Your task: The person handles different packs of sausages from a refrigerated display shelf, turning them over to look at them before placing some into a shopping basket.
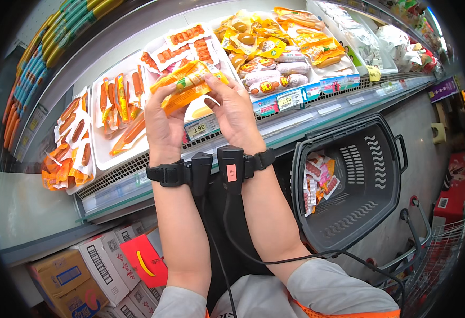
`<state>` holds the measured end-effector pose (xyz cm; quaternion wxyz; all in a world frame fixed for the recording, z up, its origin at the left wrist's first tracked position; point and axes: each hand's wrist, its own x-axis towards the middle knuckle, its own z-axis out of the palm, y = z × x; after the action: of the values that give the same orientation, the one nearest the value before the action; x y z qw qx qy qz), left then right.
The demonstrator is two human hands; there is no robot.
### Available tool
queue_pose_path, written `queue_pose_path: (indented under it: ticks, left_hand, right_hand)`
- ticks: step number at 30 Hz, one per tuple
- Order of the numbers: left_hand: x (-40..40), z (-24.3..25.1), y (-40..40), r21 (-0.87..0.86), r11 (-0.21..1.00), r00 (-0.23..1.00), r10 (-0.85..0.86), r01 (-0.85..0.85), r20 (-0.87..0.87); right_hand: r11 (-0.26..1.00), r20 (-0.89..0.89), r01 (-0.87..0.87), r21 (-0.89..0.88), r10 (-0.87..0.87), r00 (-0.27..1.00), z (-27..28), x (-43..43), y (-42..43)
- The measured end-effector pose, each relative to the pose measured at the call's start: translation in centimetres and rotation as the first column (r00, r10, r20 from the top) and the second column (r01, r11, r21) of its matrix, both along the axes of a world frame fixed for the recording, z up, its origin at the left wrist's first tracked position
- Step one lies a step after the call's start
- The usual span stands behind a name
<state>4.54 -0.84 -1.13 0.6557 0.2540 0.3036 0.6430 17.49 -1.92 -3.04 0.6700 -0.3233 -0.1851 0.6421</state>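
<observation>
Both hands hold an orange-yellow plastic snack packet (189, 84) over the trays of a refrigerated shelf. At its left end my left hand (164, 119) grips it between thumb and fingers. My right hand (232, 107) pinches the other end. Behind the packet, a white tray (97, 119) bears wrapped sausages (122, 97), and red sausage packs (185, 35) lie beyond it. Farther right are yellow packets (246, 37) and short, thick wrapped sausages (262, 77) in another tray. Straps with black devices sit around both wrists.
A dark plastic shopping basket (347, 226) with several packets inside stands at the lower right, near a wire shopping cart (435, 254). Cardboard boxes (59, 278) are stacked under the shelf at the lower left. A glass-edged shelf front (324, 119) with price tags runs across. A black cable crosses my right arm.
</observation>
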Motion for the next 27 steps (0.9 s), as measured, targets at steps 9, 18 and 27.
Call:
queue_pose_path:
  ticks: [9, 18, 27]
  left_hand:
    - [0.1, 0.3, -0.7, 0.010, 0.999, 0.991, 0.052, -0.053, 0.127]
    - [0.0, 0.0, -0.4, -0.008, 0.991, 0.974, 0.130, -0.130, 0.187]
    - [-0.9, -0.8, 0.7, 0.018, 0.995, 0.929, 0.085, -0.098, 0.361]
  right_hand:
    - [0.997, -0.054, 0.026, 0.076, -0.022, 0.998, -0.7, -0.5, -0.2]
    - [0.997, 0.038, -0.062, 0.038, 0.060, 0.997, -0.1, -0.4, -0.3]
    - [0.999, 0.097, -0.021, 0.033, 0.018, 0.995, -0.3, -0.4, 0.1]
